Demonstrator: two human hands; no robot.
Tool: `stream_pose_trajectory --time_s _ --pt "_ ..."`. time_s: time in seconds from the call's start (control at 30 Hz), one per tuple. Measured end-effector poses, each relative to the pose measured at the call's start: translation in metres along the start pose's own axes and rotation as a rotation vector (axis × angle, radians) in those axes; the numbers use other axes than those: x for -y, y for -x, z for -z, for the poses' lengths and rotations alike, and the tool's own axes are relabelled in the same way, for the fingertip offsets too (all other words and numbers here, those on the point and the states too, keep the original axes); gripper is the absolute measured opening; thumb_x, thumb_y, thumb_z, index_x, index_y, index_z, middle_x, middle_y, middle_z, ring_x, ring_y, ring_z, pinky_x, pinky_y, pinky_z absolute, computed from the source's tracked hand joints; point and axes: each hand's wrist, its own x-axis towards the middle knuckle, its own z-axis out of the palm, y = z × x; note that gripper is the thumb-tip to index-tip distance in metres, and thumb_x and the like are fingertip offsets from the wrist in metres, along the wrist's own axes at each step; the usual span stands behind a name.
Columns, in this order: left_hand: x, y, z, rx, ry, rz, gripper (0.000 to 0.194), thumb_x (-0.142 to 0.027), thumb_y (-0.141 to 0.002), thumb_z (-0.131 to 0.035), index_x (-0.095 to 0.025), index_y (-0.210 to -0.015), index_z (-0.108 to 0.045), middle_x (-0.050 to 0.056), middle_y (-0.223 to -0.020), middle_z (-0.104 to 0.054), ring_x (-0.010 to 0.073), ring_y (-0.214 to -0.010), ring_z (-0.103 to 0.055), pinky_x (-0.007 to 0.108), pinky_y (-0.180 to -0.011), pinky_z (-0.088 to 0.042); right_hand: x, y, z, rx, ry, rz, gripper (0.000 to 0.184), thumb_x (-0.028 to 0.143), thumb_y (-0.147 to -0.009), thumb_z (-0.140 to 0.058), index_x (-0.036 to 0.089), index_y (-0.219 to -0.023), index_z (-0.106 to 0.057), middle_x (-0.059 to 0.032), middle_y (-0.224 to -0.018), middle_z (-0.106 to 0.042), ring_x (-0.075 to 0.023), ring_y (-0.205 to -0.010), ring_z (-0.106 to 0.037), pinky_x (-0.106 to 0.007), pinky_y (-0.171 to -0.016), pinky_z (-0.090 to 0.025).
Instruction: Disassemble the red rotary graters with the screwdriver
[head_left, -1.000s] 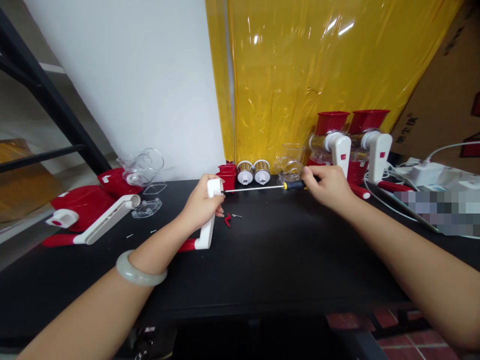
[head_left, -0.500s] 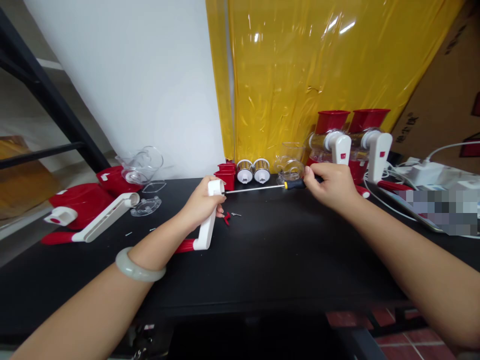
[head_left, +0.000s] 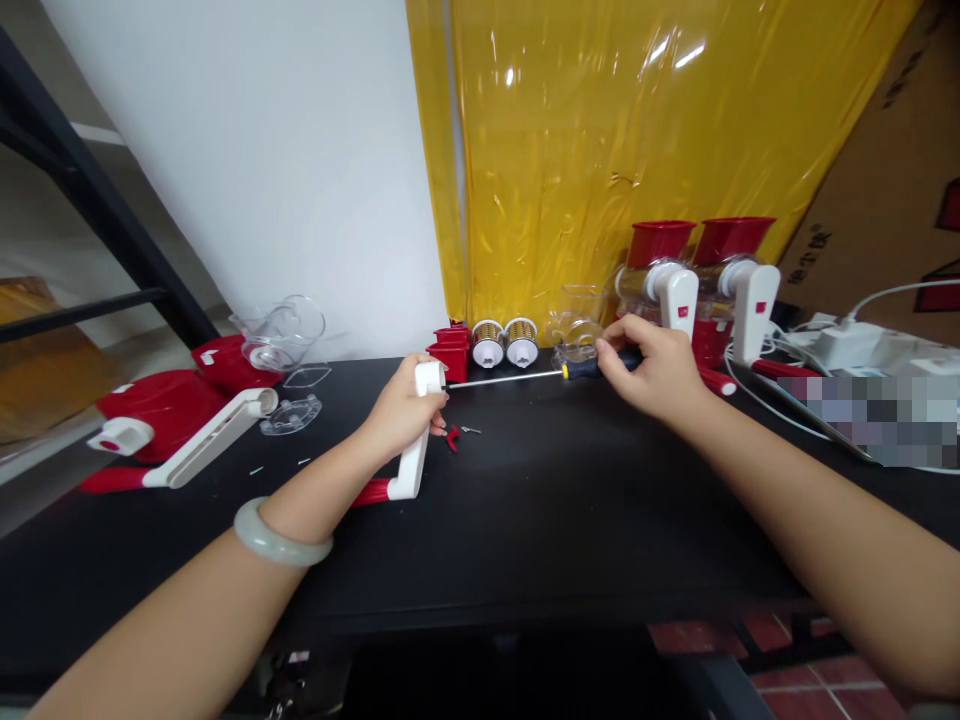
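My left hand point(head_left: 401, 405) grips the top of a white crank handle point(head_left: 410, 465), which stands with its red grip point(head_left: 371, 492) low on the table. In my right hand point(head_left: 654, 368) is a screwdriver point(head_left: 517, 377) with a dark handle and a yellow collar. Its long shaft runs level to the left, the tip meeting the white head of the crank; the exact contact is hidden. Just right of my left fingers lie a small red part point(head_left: 452, 437) and some small screws point(head_left: 471, 430).
Two grater drums point(head_left: 521, 345) and red containers point(head_left: 450, 360) stand at the back. Assembled rotary graters point(head_left: 675, 290) are at the right beside cables and a power strip point(head_left: 855, 345). To the left are red bases point(head_left: 169, 405), another crank point(head_left: 214, 440) and clear plastic parts point(head_left: 292, 413).
My right fingers have loosened and shifted on the screwdriver handle, with thumb and fingers more spread. The crank and my left hand stay in place; the view moves slightly.
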Motion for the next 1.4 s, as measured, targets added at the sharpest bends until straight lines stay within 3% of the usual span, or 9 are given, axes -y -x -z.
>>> stream_pose_trajectory --time_s 0.13,0.27,0.33,0.4,0.57,0.97,1.4 --pt "0.005 -0.002 0.001 -0.017 -0.087 -0.105 0.041 -0.010 -0.071 -0.058 -0.025 -0.107 -0.044 -0.006 -0.067 -0.053 0.0124 -0.046 -0.058 0.029 -0.047 -0.054 -0.003 -0.005 -0.006 0.100 -0.110 -0.292 0.012 0.033 -0.077 -0.059 0.021 -0.078 -0.057 -0.0003 -0.062 -0.063 -0.0160 -0.058 -0.061 -0.028 -0.062 -0.047" --pt "0.007 0.000 0.003 -0.047 -0.164 -0.185 0.042 -0.012 -0.071 -0.057 -0.025 -0.110 -0.045 -0.005 -0.068 -0.055 0.0137 -0.048 -0.060 0.029 -0.050 -0.055 -0.004 -0.008 -0.010 0.452 -0.123 -0.668 0.028 0.047 -0.082 -0.054 0.021 -0.070 -0.056 -0.0026 -0.055 -0.064 -0.0150 -0.041 -0.054 -0.028 -0.046 -0.040" --pt "0.008 0.000 0.005 -0.054 -0.191 -0.212 0.043 -0.012 -0.071 -0.057 -0.024 -0.111 -0.046 -0.005 -0.068 -0.056 0.0139 -0.048 -0.061 0.028 -0.051 -0.055 -0.003 -0.008 -0.010 0.578 -0.075 -0.711 0.037 0.050 -0.085 -0.048 0.020 -0.064 -0.055 -0.0039 -0.052 -0.063 -0.0152 -0.039 -0.053 -0.028 -0.046 -0.038" --pt "0.010 -0.002 0.006 -0.058 -0.200 -0.234 0.044 -0.012 -0.071 -0.056 -0.024 -0.112 -0.046 -0.005 -0.069 -0.057 0.0136 -0.048 -0.061 0.028 -0.051 -0.054 -0.001 -0.007 -0.010 0.603 -0.004 -0.621 0.044 0.049 -0.087 -0.043 0.020 -0.056 -0.054 -0.0039 -0.049 -0.061 -0.0152 -0.043 -0.054 -0.028 -0.050 -0.038" --pt "0.013 -0.004 0.007 -0.056 -0.177 -0.223 0.044 -0.013 -0.071 -0.057 -0.025 -0.112 -0.046 -0.005 -0.069 -0.057 0.0137 -0.047 -0.060 0.028 -0.049 -0.054 -0.002 -0.003 -0.010 0.411 0.135 -0.339 0.042 0.042 -0.087 -0.041 0.019 -0.053 -0.052 -0.0033 -0.051 -0.056 -0.0156 -0.053 -0.051 -0.028 -0.056 -0.031" --pt "0.007 -0.005 0.008 -0.063 -0.048 -0.190 0.044 -0.009 -0.066 -0.058 -0.025 -0.106 -0.045 -0.006 -0.065 -0.054 0.0124 -0.044 -0.057 0.028 -0.047 -0.053 0.001 0.002 -0.008 0.221 0.243 -0.103 0.040 0.037 -0.090 -0.039 0.019 -0.056 -0.051 -0.0027 -0.051 -0.054 -0.0140 -0.048 -0.046 -0.028 -0.055 -0.028" --pt "0.001 -0.002 0.003 -0.005 0.109 -0.102 0.043 -0.008 -0.065 -0.058 -0.024 -0.102 -0.044 -0.006 -0.064 -0.054 0.0122 -0.042 -0.054 0.029 -0.046 -0.051 -0.005 0.003 -0.003 0.024 0.385 0.127 0.037 0.035 -0.087 -0.043 0.020 -0.055 -0.050 -0.0037 -0.051 -0.057 -0.0143 -0.049 -0.050 -0.028 -0.052 -0.029"
